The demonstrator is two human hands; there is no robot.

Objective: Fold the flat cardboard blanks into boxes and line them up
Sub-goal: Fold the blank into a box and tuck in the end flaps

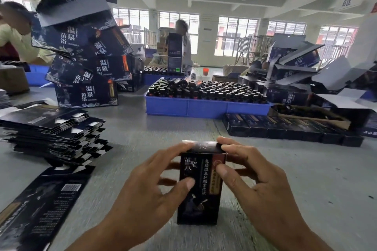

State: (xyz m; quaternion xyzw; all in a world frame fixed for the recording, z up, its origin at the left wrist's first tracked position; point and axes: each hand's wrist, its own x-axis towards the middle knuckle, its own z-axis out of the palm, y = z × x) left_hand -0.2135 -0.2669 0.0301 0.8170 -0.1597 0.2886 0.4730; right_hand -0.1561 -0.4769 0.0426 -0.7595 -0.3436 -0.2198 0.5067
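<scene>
Head view: box (201, 185) upright on table (306, 179), near edge. Left hand (155, 185) & right hand (251, 181) grip it w/ curled fingers, pressing top flap. Likely light, thin card, crushable; hold by side panels.

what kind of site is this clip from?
Probably a packing floor in a factory or workshop: a stack of flat blanks, a blue crate full of dark bottles, and towers of big printed cartons on a long table.
</scene>
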